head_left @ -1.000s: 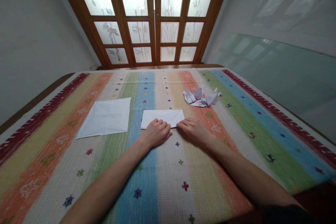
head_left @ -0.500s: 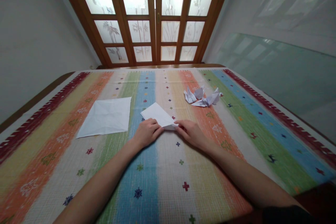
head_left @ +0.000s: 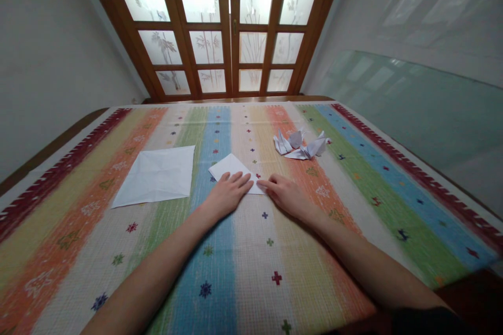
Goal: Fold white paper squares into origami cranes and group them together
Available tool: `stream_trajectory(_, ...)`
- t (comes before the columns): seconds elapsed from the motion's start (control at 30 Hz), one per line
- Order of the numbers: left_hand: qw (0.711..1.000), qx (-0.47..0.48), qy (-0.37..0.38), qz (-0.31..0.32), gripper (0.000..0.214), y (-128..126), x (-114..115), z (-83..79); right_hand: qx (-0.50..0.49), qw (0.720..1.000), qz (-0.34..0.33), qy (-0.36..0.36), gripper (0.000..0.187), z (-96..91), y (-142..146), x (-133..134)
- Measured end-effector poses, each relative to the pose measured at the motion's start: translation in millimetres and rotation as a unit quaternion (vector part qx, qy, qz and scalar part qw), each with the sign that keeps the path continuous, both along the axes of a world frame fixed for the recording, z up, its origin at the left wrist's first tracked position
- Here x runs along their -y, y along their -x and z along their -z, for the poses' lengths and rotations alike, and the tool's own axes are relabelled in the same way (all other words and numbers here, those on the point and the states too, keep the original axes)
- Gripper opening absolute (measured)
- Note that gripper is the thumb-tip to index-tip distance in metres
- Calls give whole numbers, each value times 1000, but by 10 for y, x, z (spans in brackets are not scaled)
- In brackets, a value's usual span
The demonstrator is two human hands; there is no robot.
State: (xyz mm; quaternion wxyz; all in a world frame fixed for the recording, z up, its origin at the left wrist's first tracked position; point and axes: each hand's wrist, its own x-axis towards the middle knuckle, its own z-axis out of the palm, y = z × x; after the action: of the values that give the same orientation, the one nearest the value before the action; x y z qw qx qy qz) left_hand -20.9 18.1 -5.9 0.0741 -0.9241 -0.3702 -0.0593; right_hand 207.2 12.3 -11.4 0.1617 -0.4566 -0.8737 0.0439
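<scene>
A folded white sheet of paper (head_left: 230,164) lies on the tablecloth in front of me, one corner pointing away. My left hand (head_left: 231,188) rests flat over its near left part, fingers spread and pressing down. At the paper's right corner, my right hand (head_left: 283,190) has its fingers drawn together, with the index fingertip on the paper; the thumb is partly hidden. To the left lies a flat, creased white paper sheet (head_left: 159,174), touched by neither hand. Beyond my right hand sit several folded paper cranes (head_left: 302,146), close together.
A striped, patterned tablecloth (head_left: 251,272) covers the table. Wooden doors with frosted panes (head_left: 212,52) stand beyond its far edge. A glass panel (head_left: 412,104) leans along the right wall.
My left hand has opened from a curled grip and spread flat over the folded paper. The paper's raised near right part now lies flatter. My right hand stays at the corner.
</scene>
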Motion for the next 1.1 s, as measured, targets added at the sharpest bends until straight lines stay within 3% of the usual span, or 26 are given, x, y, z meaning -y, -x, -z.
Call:
stream_trajectory(0.1,1000,-18,25,8,38,-33,-40,-31,14,998,-61,-9,25,-24,-65,-8)
stream_trajectory(0.3,1000,-1,31,0,31,-156,-47,-103,19,994,-104,30,22,-141,-169,-26)
stream_trajectory(0.43,1000,-5,15,1,32,-188,-64,-81,57,989,-135,-9,17,-172,-188,-24)
stream_trajectory(0.67,996,-71,-37,33,21,-234,-54,-61,144,978,-108,-101,14,-144,-114,35)
stream_trajectory(0.93,998,-53,-40,9,17,-182,-26,-37,145,976,-62,-152,19,-110,-69,35)
stream_trajectory(1.1,997,-33,-59,-21,20,41,-65,-43,79,982,-59,-159,25,-115,-231,-30)
